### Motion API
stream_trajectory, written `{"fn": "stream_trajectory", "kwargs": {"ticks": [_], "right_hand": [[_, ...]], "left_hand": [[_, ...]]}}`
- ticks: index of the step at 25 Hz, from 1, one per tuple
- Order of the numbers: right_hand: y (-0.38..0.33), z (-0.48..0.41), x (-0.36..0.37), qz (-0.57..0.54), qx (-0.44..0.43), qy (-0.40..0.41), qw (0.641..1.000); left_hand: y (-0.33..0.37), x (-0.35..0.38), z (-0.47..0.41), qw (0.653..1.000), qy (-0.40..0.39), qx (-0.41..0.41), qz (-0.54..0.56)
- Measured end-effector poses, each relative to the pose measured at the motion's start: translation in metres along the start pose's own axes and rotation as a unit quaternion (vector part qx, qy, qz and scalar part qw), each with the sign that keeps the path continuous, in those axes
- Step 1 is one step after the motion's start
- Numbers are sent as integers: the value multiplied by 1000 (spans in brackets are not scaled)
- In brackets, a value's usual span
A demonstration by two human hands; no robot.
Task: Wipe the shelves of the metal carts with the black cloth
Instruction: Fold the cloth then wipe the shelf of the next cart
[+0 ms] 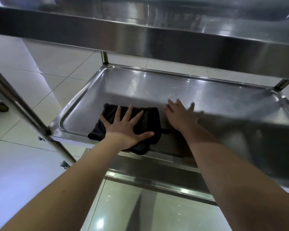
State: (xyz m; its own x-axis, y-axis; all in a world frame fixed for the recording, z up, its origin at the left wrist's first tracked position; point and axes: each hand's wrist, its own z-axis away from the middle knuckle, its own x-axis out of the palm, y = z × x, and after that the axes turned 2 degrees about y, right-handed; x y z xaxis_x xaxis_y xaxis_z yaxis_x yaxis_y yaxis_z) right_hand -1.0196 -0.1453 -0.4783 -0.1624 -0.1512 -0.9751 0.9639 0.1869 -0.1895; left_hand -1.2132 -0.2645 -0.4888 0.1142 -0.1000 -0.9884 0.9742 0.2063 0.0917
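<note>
Single view, wide-angle, worn on my head. It faces forward and steeply down into the cart. The top shelf (pixel 157 35) rim is very near the lens and cuts across the upper frame, so I look under it. The middle shelf (pixel 157 87) fills the centre, close, tilted in frame with its right side lower. My forearms enter from the bottom edge; left hand (pixel 125 129) and right hand (pixel 180 115) land about mid-frame, the right one blurred. The bottom shelf (pixel 165 214) shows along the lower edge, directly below the lens. The floor tiles (pixel 40 80) take the left side. Straight edges bend toward the borders.
</note>
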Motion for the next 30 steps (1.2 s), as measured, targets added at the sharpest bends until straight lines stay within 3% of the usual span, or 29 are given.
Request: {"fn": "stream_trajectory", "kwargs": {"ticks": [6, 15, 22, 28, 30], "right_hand": [[-4, -22, 27, 53, -31, 56, 997], [0, -33, 37, 73, -32, 106, 991], [-1, -30, 28, 57, -36, 74, 995], [-20, -20, 16, 22, 1, 88, 996], [-55, -14, 17, -17, -38, 99, 994]], "left_hand": [[-2, 5, -22, 999, 20, 12, 22], [17, -31, -169, 1000, -13, 21, 9], [-41, -3, -56, 998, 3, 55, 8], [-81, -9, 3, 999, -13, -32, 3], [-73, -12, 3, 999, -17, -29, 7]]}}
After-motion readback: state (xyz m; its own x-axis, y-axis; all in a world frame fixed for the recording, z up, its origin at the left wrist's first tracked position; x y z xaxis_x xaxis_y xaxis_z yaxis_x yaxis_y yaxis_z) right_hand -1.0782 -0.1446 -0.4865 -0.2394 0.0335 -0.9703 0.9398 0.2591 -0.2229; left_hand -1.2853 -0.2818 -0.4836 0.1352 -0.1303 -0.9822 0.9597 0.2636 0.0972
